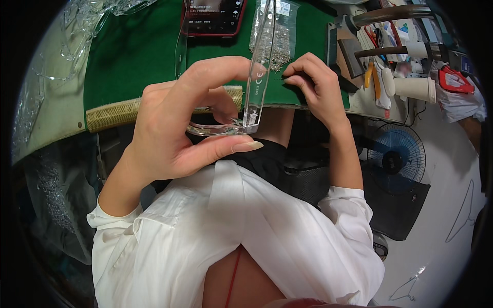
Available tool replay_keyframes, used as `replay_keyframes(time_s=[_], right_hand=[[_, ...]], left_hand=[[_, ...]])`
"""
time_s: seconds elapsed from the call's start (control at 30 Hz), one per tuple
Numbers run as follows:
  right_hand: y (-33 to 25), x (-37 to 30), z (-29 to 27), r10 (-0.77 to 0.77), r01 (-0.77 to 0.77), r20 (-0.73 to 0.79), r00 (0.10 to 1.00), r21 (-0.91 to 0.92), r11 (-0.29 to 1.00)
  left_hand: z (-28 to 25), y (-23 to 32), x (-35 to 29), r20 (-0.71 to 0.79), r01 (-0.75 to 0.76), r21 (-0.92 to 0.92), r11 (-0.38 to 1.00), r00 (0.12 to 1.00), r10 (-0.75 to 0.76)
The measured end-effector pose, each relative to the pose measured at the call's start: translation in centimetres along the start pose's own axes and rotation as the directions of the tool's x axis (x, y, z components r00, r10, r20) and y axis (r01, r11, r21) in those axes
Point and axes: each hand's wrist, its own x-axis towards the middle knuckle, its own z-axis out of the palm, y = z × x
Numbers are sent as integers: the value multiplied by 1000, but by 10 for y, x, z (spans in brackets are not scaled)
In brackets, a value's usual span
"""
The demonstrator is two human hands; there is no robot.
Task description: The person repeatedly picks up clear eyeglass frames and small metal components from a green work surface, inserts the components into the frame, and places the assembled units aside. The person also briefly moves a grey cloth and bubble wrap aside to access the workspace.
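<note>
My left hand grips a pair of clear plastic eyeglasses over the near edge of the table. The thumb lies under the front frame and the fingers curl over it. One temple arm stands up and away from me, with its hinge end by my thumb. My right hand rests at the mat's edge, thumb and forefinger pinched together. Whatever lies between those fingertips is too small to make out. Just left of them, tiny metal parts spill from a clear plastic bag.
A green mat covers the tabletop, with a gold mesh strip along its near edge. Beyond my left hand lies a phone. Clear frames pile up at far left. Pliers and a white cup are at right, above a fan.
</note>
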Motion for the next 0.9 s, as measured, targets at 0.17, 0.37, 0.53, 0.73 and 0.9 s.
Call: replay_keyframes(time_s=[0.17,0.37,0.53,0.73,0.9], right_hand=[[3,0,1,6,-6,13,1000,-13,1000],[2,2,5,-31,30,-8,999,-56,998],[2,6,8,-96,95,5,995,-185,978],[-5,6,6,-106,120,60,993,-346,931],[-7,3,4,-84,107,75,994,-378,920]], left_hand=[[2,0,1,-15,-12,-6,1000,1000,11],[3,0,0,-21,-23,0,1000,1000,23],[3,-2,1,-25,-2,-24,1000,1000,2],[6,1,6,-34,-70,-6,998,997,69],[5,4,5,-33,-52,25,998,998,53]])
